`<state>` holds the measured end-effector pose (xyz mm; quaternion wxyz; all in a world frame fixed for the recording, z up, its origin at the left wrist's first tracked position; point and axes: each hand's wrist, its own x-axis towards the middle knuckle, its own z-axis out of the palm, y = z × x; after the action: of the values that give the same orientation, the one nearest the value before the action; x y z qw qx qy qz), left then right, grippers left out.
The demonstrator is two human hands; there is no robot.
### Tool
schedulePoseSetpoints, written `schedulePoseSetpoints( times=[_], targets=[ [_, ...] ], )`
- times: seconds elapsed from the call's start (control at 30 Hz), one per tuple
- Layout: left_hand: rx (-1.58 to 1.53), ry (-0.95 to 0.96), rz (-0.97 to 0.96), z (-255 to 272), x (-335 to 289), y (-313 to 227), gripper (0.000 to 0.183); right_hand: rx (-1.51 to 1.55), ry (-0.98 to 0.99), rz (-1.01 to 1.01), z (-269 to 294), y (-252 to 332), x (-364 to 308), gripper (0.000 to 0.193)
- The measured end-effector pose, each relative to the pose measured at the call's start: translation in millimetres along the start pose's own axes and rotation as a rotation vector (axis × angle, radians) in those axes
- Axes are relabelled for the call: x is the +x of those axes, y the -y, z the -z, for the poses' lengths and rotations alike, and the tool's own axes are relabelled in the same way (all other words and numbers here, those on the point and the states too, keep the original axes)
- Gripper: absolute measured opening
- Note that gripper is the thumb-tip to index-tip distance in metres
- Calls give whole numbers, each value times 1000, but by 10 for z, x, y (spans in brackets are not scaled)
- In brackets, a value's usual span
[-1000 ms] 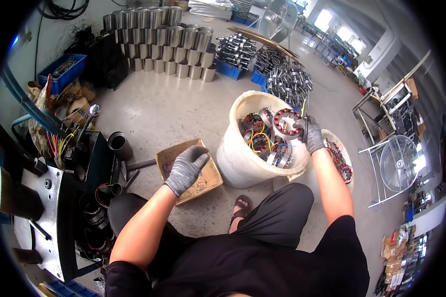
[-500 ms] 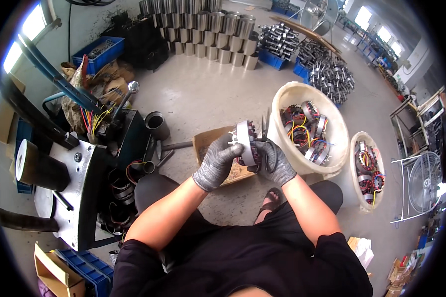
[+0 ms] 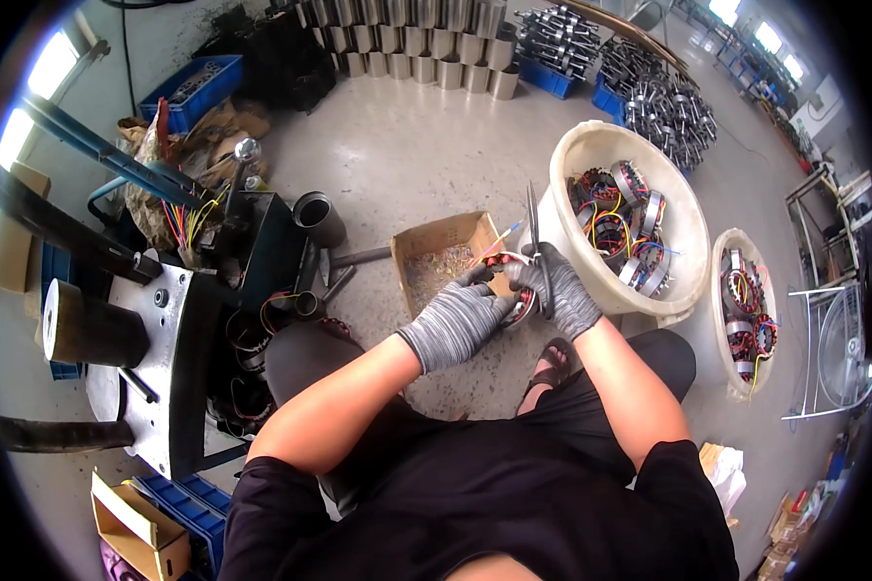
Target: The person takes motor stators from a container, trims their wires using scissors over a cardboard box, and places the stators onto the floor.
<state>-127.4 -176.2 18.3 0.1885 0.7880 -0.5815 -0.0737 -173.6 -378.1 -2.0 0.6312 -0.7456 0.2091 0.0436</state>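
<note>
Both my hands wear grey knit gloves. My left hand (image 3: 460, 324) is wrapped round a motor stator (image 3: 525, 308), a ring with red windings that the gloves partly hide. A few coloured wires (image 3: 497, 242) stick up from it. In my right hand (image 3: 567, 295) is a pair of scissors (image 3: 533, 218), blades pointing up and away from me, the handles along the palm. My right fingertips meet the stator's near wires, but I cannot make out whether they pinch any. Just beyond the stator is a cardboard box (image 3: 426, 236) with small coloured scraps in it.
A large cream tub (image 3: 564, 165) of wired stators stands right of my hands, a second tub (image 3: 730, 373) beyond it. At left are a metal press table (image 3: 179, 339), a dark cylinder (image 3: 318, 221) and a hammer (image 3: 358, 258). Steel cylinders (image 3: 421, 68) line the back.
The stator has been turned over in my hands, so its pale outer side no longer faces me and its wires point up toward the box. My left hand has shifted lower round it.
</note>
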Motion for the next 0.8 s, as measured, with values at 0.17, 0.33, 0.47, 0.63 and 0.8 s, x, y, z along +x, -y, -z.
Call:
schedulePoseSetpoints(
  times=[0.17, 0.33, 0.47, 0.63, 0.8],
  targets=[
    [-57, -321, -13, 16, 36, 42, 50, -58, -140, 49, 75, -189, 23, 53],
    [-358, -684, 462, -148, 180, 465, 56, 101, -244, 295, 62, -254, -62, 46],
    [-1009, 21, 687, -118, 194, 478, 51, 137, -151, 297, 1, -39, -183, 44],
    [-1039, -341, 578, -44, 116, 430, 29, 252, -202, 210, -9, -49, -143, 38],
    [-1356, -314, 568, 181, -35, 404, 22, 481, -201, 3, 53, -105, -29, 35]
  ],
)
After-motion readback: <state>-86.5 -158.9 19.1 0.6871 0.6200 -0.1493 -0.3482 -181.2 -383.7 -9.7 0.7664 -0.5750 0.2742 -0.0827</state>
